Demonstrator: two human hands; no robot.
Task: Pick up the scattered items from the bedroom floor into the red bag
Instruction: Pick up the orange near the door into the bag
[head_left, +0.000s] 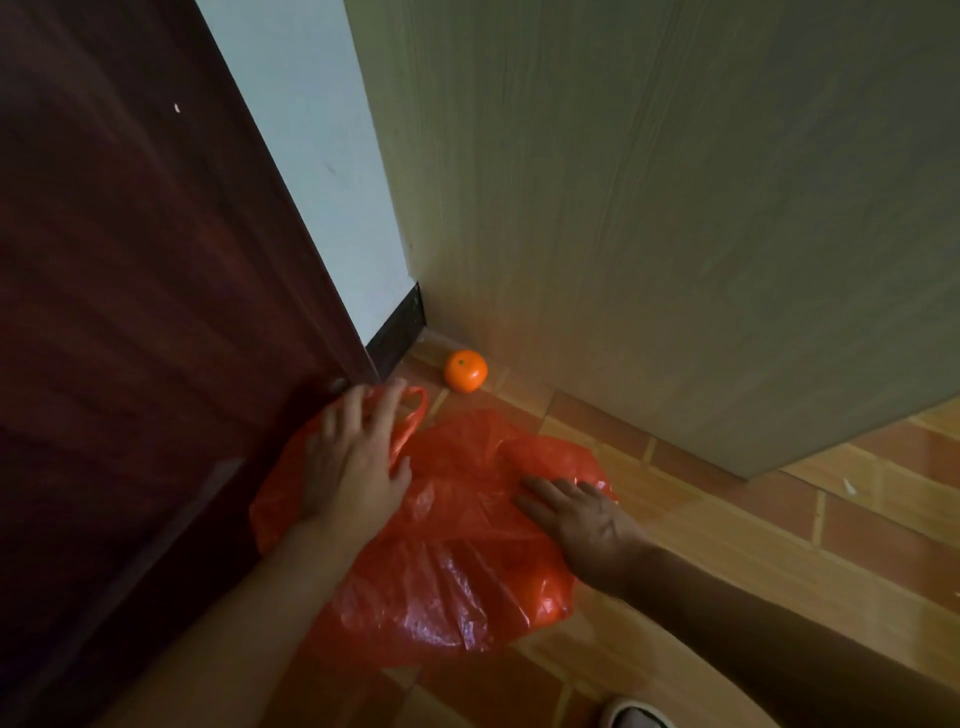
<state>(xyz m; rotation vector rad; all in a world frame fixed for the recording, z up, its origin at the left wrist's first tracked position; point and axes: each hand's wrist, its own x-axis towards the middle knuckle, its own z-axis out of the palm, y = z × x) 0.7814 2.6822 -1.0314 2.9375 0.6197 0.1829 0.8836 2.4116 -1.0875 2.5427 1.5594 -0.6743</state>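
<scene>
The fingers (363, 410) of the left hand (353, 467) are spread and straight, lying over the upper left part of the red bag (452, 545) near its handle loop (413, 410), holding nothing. The right hand (582, 519) lies flat on the bag's right side, its fingers (540, 493) stretched out towards the middle of the frame, pressing the plastic rather than gripping it.

The bag is thin, glossy and crumpled, and it lies spread on the floor (727, 545) in the lower middle of the frame. Just above it, apart from it, an orange (465, 370) sits on the floor in the corner, close to the base of a pale wood-grain panel (649, 234).

The floor is of shiny tiles in orange and reddish-brown. A dark red-brown door (130, 312) fills the left of the frame, its lower edge next to the bag. Between the door and the pale panel runs a strip of light blue wall (322, 156) ending in a dark skirting board (400, 332). At the bottom edge, right of centre, the toe of a light shoe (636, 716) shows.
</scene>
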